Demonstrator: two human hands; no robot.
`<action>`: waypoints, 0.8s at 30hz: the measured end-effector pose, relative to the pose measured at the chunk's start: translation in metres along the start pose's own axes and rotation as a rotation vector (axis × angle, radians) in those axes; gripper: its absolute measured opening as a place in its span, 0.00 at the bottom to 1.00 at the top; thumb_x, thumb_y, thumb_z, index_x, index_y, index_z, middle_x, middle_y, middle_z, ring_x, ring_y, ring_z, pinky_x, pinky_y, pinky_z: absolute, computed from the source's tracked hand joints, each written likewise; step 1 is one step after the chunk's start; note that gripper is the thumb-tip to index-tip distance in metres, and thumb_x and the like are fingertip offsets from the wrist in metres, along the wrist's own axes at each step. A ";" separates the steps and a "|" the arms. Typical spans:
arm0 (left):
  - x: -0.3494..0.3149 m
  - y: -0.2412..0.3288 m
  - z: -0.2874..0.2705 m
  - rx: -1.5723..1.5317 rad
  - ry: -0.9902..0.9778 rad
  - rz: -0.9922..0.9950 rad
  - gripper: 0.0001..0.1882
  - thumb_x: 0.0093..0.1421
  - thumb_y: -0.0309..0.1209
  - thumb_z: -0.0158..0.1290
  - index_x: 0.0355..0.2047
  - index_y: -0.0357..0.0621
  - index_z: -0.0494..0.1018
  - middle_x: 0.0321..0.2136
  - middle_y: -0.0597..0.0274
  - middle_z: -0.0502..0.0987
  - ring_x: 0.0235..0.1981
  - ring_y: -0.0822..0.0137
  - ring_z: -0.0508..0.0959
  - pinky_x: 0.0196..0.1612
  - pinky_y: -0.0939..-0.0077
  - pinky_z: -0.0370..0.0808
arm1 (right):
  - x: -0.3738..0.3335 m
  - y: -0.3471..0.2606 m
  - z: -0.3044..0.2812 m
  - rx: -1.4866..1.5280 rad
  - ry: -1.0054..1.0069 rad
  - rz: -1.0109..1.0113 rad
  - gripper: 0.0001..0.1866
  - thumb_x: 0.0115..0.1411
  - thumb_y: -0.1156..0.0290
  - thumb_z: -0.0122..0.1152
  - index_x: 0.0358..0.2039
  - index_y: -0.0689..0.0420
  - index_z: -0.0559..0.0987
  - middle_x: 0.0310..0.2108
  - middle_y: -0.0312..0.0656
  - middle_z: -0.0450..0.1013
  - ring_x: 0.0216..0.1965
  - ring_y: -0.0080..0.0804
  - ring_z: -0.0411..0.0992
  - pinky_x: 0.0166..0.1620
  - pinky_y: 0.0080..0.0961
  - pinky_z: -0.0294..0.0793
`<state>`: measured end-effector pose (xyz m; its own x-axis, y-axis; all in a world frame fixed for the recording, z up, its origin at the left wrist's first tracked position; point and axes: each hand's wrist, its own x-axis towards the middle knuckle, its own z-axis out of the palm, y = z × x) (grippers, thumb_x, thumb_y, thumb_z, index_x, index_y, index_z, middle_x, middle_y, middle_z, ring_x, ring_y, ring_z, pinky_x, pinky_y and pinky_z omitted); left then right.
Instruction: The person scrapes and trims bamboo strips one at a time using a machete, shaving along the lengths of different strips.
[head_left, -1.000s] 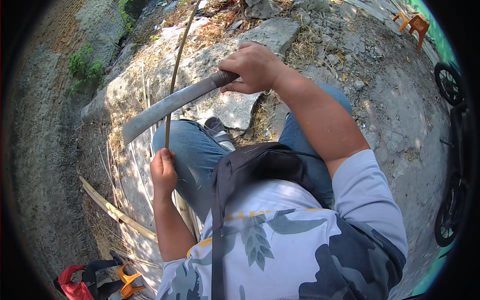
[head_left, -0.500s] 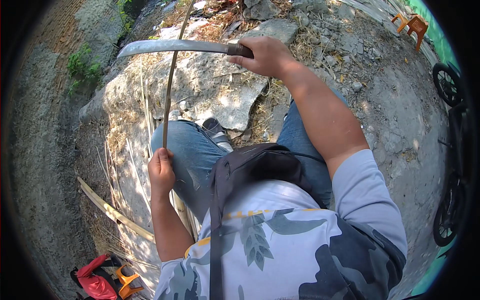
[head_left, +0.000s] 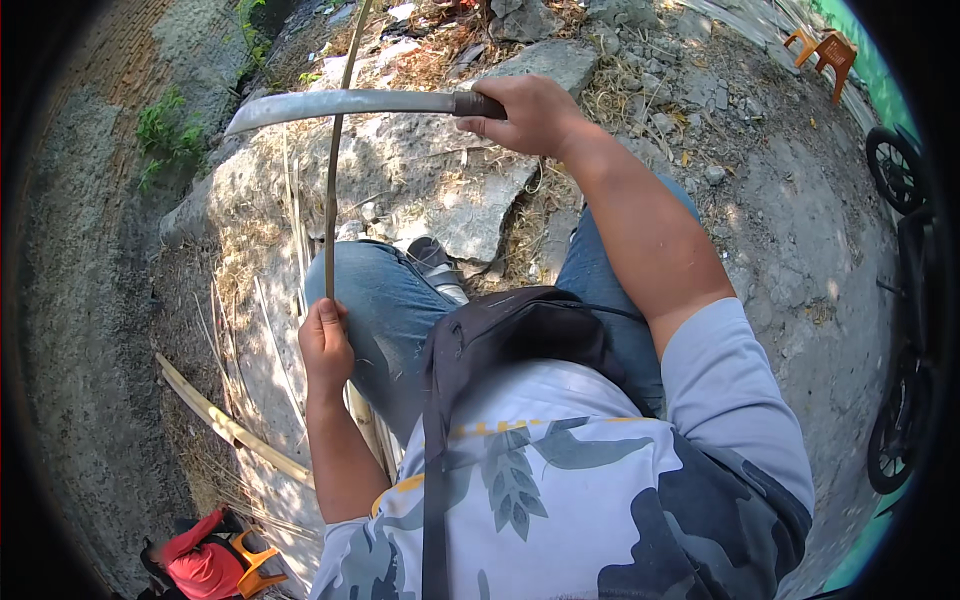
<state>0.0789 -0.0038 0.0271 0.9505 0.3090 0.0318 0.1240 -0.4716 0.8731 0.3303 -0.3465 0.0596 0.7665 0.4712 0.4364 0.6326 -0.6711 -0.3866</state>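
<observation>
A long, thin brown bamboo strip (head_left: 332, 205) runs up from my left hand (head_left: 326, 345), whose fingers are wrapped round its near end beside my left knee. My right hand (head_left: 525, 113) grips the dark handle of a machete (head_left: 400, 102), farther off and to the right. Its broad, curved grey blade points left and lies across the strip, passing over it well beyond my left hand. Whether the edge touches or bites into the strip I cannot tell. The strip's far end runs out of the top of the picture.
Split bamboo poles (head_left: 245, 438) and thin pale strips lie on the ground at left. Broken concrete slabs (head_left: 475, 215) and rubble are ahead of my feet. A person in red (head_left: 205, 565) sits by an orange chair (head_left: 257, 570) at lower left. Motorcycles (head_left: 900, 300) stand at right.
The machete has shifted slightly left and its tip has dipped a little. The strip's far part has swung slightly left. My left hand has barely moved.
</observation>
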 end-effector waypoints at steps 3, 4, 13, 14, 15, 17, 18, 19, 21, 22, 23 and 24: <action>0.002 0.004 0.001 0.003 -0.024 0.000 0.22 0.76 0.42 0.41 0.30 0.40 0.72 0.18 0.77 0.61 0.20 0.82 0.58 0.23 0.82 0.55 | -0.002 0.011 -0.003 0.029 0.018 0.096 0.27 0.61 0.37 0.58 0.34 0.51 0.78 0.26 0.46 0.76 0.31 0.49 0.77 0.35 0.44 0.74; 0.003 0.006 0.002 0.019 -0.036 0.003 0.22 0.76 0.42 0.41 0.30 0.40 0.72 0.18 0.77 0.61 0.20 0.82 0.58 0.23 0.83 0.55 | -0.002 0.013 -0.003 0.044 0.020 0.121 0.28 0.61 0.36 0.57 0.34 0.52 0.78 0.26 0.47 0.76 0.31 0.50 0.77 0.35 0.44 0.74; 0.005 0.007 0.001 0.106 -0.004 -0.004 0.22 0.75 0.41 0.42 0.29 0.38 0.73 0.18 0.73 0.64 0.20 0.79 0.61 0.24 0.79 0.59 | -0.005 -0.032 0.023 -0.068 -0.104 -0.311 0.25 0.59 0.39 0.61 0.33 0.51 0.78 0.26 0.40 0.77 0.32 0.45 0.78 0.39 0.43 0.74; 0.005 0.008 0.002 0.108 -0.002 -0.004 0.22 0.75 0.41 0.42 0.29 0.38 0.73 0.18 0.73 0.64 0.20 0.79 0.61 0.24 0.79 0.59 | -0.004 -0.036 0.023 -0.079 -0.145 -0.407 0.26 0.58 0.40 0.63 0.34 0.53 0.78 0.25 0.41 0.76 0.29 0.47 0.76 0.40 0.42 0.72; 0.003 0.011 0.003 0.149 0.002 0.011 0.22 0.75 0.41 0.42 0.29 0.38 0.73 0.18 0.72 0.65 0.20 0.78 0.62 0.24 0.78 0.60 | -0.004 -0.037 0.020 -0.079 -0.124 -0.422 0.25 0.57 0.41 0.63 0.34 0.52 0.79 0.25 0.41 0.76 0.29 0.46 0.76 0.40 0.41 0.73; 0.001 0.014 0.004 0.189 0.006 0.026 0.22 0.75 0.40 0.42 0.29 0.37 0.73 0.17 0.71 0.66 0.20 0.77 0.63 0.24 0.77 0.61 | -0.002 -0.025 0.015 -0.034 -0.107 -0.348 0.25 0.57 0.41 0.63 0.34 0.52 0.79 0.24 0.41 0.76 0.29 0.46 0.76 0.39 0.42 0.73; 0.000 0.016 0.005 0.212 0.013 0.044 0.22 0.75 0.40 0.42 0.29 0.37 0.73 0.17 0.70 0.66 0.20 0.77 0.63 0.25 0.77 0.61 | -0.001 -0.017 0.011 0.008 -0.090 -0.273 0.24 0.57 0.41 0.63 0.34 0.51 0.79 0.24 0.41 0.75 0.29 0.46 0.77 0.38 0.42 0.73; 0.000 0.017 0.006 0.234 0.020 0.063 0.22 0.75 0.41 0.42 0.29 0.37 0.73 0.17 0.69 0.66 0.20 0.77 0.63 0.25 0.77 0.62 | -0.002 -0.010 0.009 0.015 -0.071 -0.156 0.25 0.57 0.40 0.63 0.34 0.51 0.80 0.24 0.43 0.76 0.30 0.47 0.77 0.35 0.42 0.74; -0.001 0.017 0.004 0.231 0.017 0.064 0.22 0.75 0.41 0.43 0.29 0.37 0.73 0.17 0.69 0.66 0.20 0.77 0.63 0.25 0.77 0.62 | -0.001 0.004 0.003 0.020 -0.042 -0.020 0.26 0.58 0.39 0.62 0.34 0.52 0.80 0.24 0.43 0.76 0.30 0.47 0.78 0.34 0.42 0.74; -0.001 0.017 0.005 0.230 0.013 0.063 0.22 0.75 0.41 0.43 0.29 0.38 0.73 0.17 0.68 0.66 0.20 0.76 0.63 0.25 0.77 0.62 | 0.000 0.010 -0.001 0.027 -0.014 0.116 0.27 0.58 0.37 0.61 0.35 0.52 0.80 0.25 0.44 0.77 0.30 0.47 0.78 0.33 0.43 0.75; -0.001 0.018 0.006 0.228 0.011 0.066 0.22 0.75 0.41 0.43 0.29 0.38 0.73 0.17 0.68 0.66 0.20 0.76 0.63 0.25 0.77 0.62 | 0.000 0.018 0.001 0.038 0.012 0.159 0.29 0.59 0.35 0.59 0.35 0.52 0.80 0.26 0.45 0.78 0.31 0.46 0.79 0.34 0.42 0.76; 0.000 0.018 0.007 0.240 0.014 0.084 0.22 0.75 0.41 0.43 0.29 0.38 0.73 0.17 0.68 0.66 0.20 0.77 0.63 0.25 0.77 0.62 | 0.000 0.021 0.000 0.037 0.014 0.159 0.29 0.59 0.35 0.59 0.35 0.52 0.80 0.26 0.45 0.78 0.31 0.46 0.79 0.34 0.42 0.76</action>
<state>0.0831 -0.0179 0.0389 0.9564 0.2713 0.1076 0.1106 -0.6780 0.7267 0.3430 -0.3602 0.0512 0.8560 0.3525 0.3782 0.5071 -0.7149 -0.4814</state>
